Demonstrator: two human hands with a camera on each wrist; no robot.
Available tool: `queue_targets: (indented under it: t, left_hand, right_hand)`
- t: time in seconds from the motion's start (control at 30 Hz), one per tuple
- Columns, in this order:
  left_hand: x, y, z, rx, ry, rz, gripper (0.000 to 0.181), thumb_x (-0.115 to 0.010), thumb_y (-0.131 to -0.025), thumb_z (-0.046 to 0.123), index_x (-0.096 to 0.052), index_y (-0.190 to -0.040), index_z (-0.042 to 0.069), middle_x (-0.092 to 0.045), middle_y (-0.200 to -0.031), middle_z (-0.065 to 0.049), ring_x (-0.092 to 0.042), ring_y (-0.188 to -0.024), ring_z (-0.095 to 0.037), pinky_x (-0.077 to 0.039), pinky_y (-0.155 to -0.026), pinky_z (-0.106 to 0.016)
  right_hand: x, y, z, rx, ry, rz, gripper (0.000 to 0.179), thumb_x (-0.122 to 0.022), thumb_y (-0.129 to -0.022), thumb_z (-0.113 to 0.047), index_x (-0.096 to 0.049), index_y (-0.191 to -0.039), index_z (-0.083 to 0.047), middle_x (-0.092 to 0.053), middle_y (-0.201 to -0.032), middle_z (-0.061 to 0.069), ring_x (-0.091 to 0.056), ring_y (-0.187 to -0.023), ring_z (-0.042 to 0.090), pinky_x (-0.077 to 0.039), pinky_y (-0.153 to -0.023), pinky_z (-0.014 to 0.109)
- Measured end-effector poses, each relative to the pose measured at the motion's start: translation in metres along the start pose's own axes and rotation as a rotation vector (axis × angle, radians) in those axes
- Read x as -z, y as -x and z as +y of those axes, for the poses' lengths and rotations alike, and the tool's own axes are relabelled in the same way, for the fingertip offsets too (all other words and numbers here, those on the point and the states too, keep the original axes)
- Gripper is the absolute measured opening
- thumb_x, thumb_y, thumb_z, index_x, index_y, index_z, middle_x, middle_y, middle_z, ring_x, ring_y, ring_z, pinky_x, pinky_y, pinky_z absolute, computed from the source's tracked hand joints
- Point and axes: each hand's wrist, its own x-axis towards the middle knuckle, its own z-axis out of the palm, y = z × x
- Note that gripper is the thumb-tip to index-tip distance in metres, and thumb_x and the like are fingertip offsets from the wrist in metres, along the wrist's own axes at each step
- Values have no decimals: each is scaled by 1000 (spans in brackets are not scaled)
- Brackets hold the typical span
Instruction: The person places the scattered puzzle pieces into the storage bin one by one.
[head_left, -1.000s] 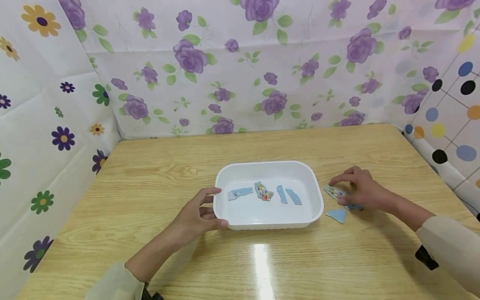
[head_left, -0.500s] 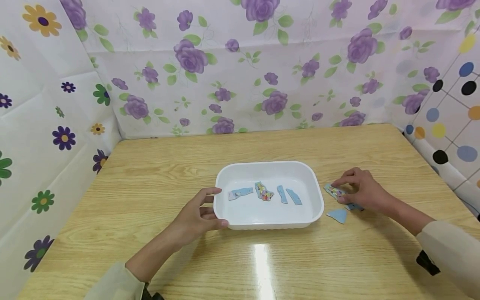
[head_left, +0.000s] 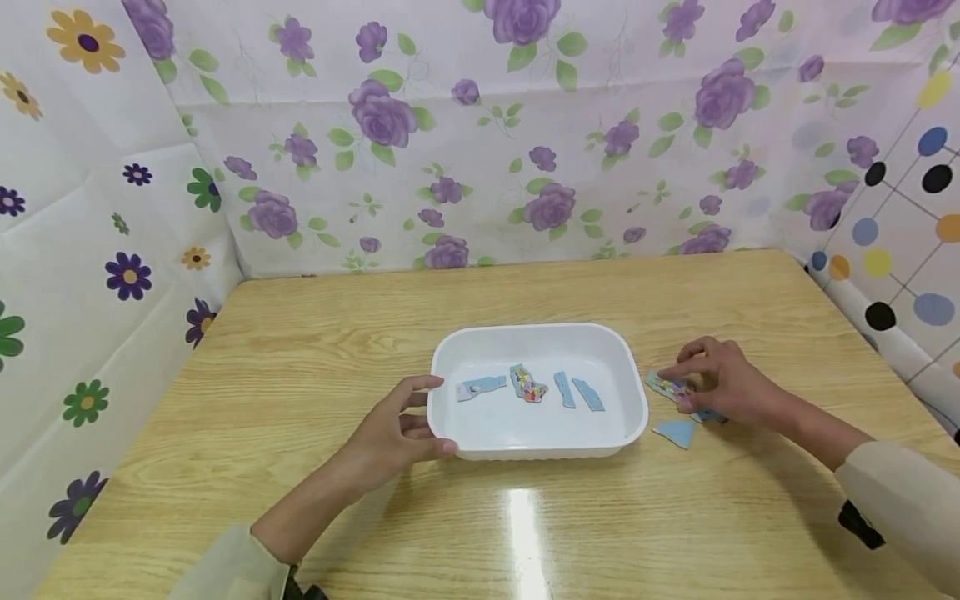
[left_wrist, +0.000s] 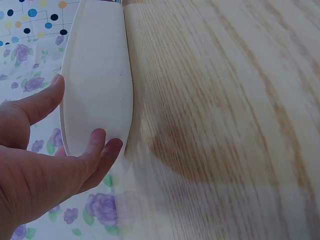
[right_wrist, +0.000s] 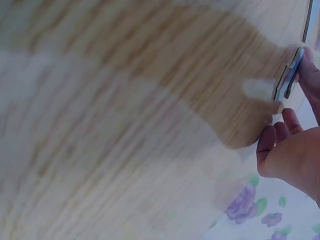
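Observation:
My left hand (head_left: pixel 390 433) holds the left end of a white plastic tray (head_left: pixel 537 330), thumb at the near corner and fingers along the side; the left wrist view has the hand (left_wrist: pixel 60 165) against the outer wall of the tray (left_wrist: pixel 100 70). Inside lie several flat, irregular light-blue card pieces (head_left: pixel 587 393), one with a multicoloured patch (head_left: pixel 528 385). To the right of the tray, my right hand (head_left: pixel 723 383) pinches a blue card piece with colourful print (head_left: pixel 662 384) between thumb and fingers, low over the table. Another blue piece (head_left: pixel 709 416) is partly hidden under the hand.
A plain light-blue card piece (head_left: pixel 677 432) lies on the wooden table (head_left: pixel 337 333) between the tray and the right hand. Flower-printed sheets (head_left: pixel 480 133) hang behind and at the left, with a dotted sheet (head_left: pixel 900 233) at the right.
My right hand's fingers shift slightly on the colourful card piece, which has slid a touch to the left. The left hand and the tray stay in place.

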Motion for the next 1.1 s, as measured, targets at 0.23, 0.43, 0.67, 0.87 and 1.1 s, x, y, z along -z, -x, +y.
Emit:
queue_targets:
  t: [0.23, 0.43, 0.67, 0.87, 1.1]
  left_hand:
    - [0, 1, 1, 0, 1, -1, 84, -82, -74, 7, -36, -144, 12, -44, -136, -20, -60, -111, -32, -56, -86, -33]
    - [0, 1, 0, -1, 1, 0, 84, -82, -74, 6, -36, -144, 12, -44, -136, -21, -60, -111, -32, -55, -86, -33]
    - [0, 1, -1, -10, 4, -15, 84, -82, -75, 7, -34, -144, 11, -43, -136, -22, -59, -112, -34, -55, -87, -34]
    - [0, 1, -1, -7, 8, -9, 85, -82, -74, 6, -35, -144, 11, -43, -136, -21, -60, -111, -33, -55, -86, -33]
    - [0, 0, 0, -9, 11, -13, 85, -82, -75, 6, -35, -144, 11, -43, -136, -22, -59, -111, -33, -55, -86, -33]
  right_hand:
    - [-4, -1, 1, 52, 15, 46, 36, -82, -72, -4, -74, -107, -8, -50, -111, 11, -34, -99, 26, -24, -75, 37]
    - [-5, -1, -2, 94, 19, 28, 36, -79, -74, 1, -72, -108, -8, -49, -113, 15, -34, -102, 30, -23, -77, 39]
    - [-2, -4, -4, 95, -26, 12, 36, -72, -82, 3, -66, -115, -9, -49, -113, 14, -37, -100, 28, -26, -76, 40]
    - [4, -8, -7, 107, -28, 28, 37, -71, -82, 4, -65, -117, -8, -50, -113, 15, -40, -101, 29, -32, -74, 40]
    - [10, -9, -10, 17, -30, 1, 36, -70, -85, 1, -64, -119, -10, -47, -118, 18, -36, -107, 36, -36, -76, 42]
